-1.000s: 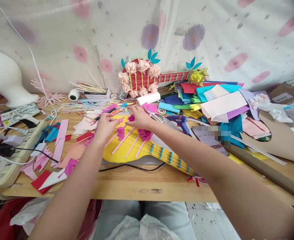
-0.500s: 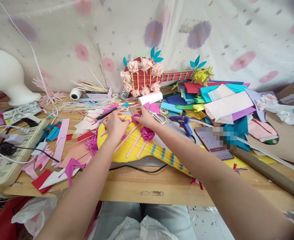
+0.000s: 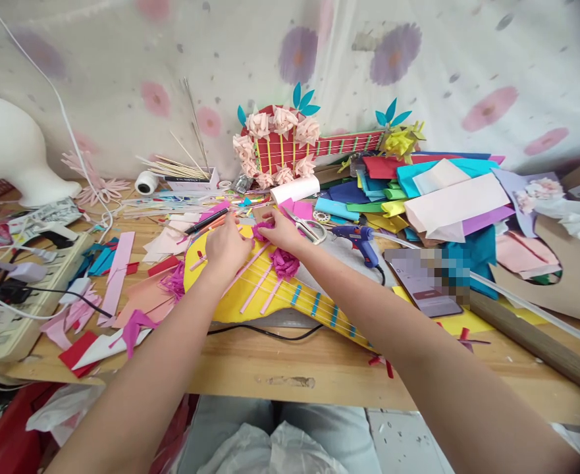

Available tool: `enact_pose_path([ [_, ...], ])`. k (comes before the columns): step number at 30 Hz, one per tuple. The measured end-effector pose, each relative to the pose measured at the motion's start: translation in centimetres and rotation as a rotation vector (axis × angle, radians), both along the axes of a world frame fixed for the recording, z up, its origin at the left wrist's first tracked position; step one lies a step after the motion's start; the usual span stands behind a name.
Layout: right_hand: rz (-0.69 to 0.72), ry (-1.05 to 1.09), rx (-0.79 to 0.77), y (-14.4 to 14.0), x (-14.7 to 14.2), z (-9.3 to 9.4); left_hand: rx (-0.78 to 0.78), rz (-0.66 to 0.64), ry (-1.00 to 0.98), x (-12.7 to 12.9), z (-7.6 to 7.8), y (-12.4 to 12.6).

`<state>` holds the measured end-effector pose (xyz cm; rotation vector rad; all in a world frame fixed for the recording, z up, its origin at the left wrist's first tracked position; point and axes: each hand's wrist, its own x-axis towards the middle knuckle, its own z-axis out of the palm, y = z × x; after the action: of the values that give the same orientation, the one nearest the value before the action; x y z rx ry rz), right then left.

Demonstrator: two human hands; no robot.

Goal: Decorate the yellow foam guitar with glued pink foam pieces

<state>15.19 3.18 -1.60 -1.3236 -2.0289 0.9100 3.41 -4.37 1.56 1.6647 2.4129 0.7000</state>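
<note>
A yellow paper-craft guitar (image 3: pixel 270 303) lies on the table, with pink strips, white strings and blue frets. At its upper edge my right hand (image 3: pixel 284 232) has its fingers closed on a magenta paper flower (image 3: pixel 261 230). A second magenta paper flower (image 3: pixel 286 264) sits on the guitar below my right wrist. My left hand (image 3: pixel 226 247) is over the guitar's upper left part, fingers bent and thumb toward the held flower. Its fingertips are partly hidden, and what they grip cannot be made out. Magenta fringed paper (image 3: pixel 174 282) is at the guitar's left edge.
Scissors (image 3: pixel 312 230) and a blue glue gun (image 3: pixel 359 242) lie right of my hands, with a phone (image 3: pixel 425 283) farther right. Behind stands a red flowered guitar (image 3: pixel 277 151). Coloured paper (image 3: pixel 457 197) is piled at right; a power strip (image 3: pixel 47 309) is at left.
The view has shifted slightly, so most things sit a little farther left. My left fingers have moved slightly at the guitar's upper edge; my right hand stays at the magenta flower.
</note>
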Motion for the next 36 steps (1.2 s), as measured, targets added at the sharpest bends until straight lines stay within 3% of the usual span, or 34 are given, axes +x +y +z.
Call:
enact_pose_path([
  [12,0.021,-0.132,-0.044,-0.2,0.3,0.3,0.017,0.282,-0.274,0.7,-0.4,-0.5],
  [21,0.014,-0.159,-0.047,-0.4,0.3,0.7,-0.148,0.312,-0.132,1.6,-0.2,-0.2],
  [36,0.022,-0.141,-0.049,-0.7,0.2,1.1,-0.109,0.331,-0.208,1.9,-0.5,-0.1],
])
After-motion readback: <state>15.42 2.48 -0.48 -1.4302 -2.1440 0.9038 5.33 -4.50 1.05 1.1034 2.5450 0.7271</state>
